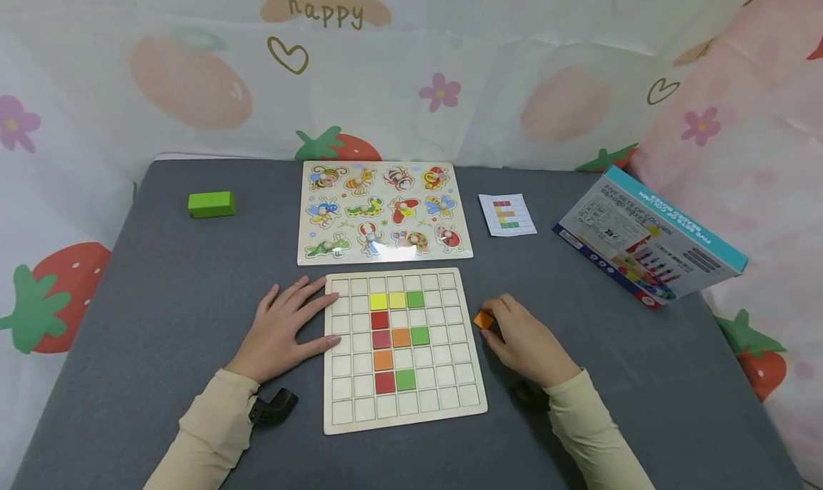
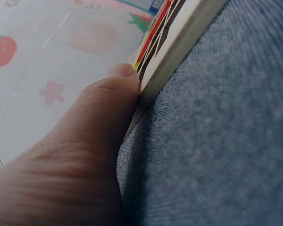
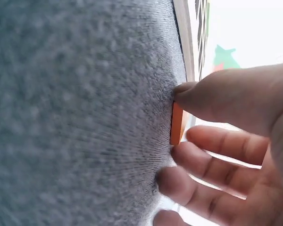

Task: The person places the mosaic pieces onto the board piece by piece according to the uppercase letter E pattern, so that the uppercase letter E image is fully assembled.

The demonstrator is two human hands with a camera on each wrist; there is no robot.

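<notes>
A white grid board (image 1: 437,397) lies on the table, with yellow, green, red and orange square tiles in some of its cells. Fingers spread, my left hand (image 1: 276,333) rests at the board's left edge; its thumb (image 2: 118,89) touches that edge in the left wrist view. Just off the right edge, my right hand (image 1: 529,343) pinches a small orange square tile (image 1: 483,320) between thumb and fingers, low over the cloth. The right wrist view shows this orange tile (image 3: 177,123) edge-on, between the thumb and a fingertip.
Behind the grid board lies an insect picture board (image 1: 386,251). A small pattern card (image 1: 508,218) is to its right, and a printed box (image 1: 649,243) stands at the far right. A green block (image 1: 211,204) sits at the back left of the grey-covered table (image 1: 161,297).
</notes>
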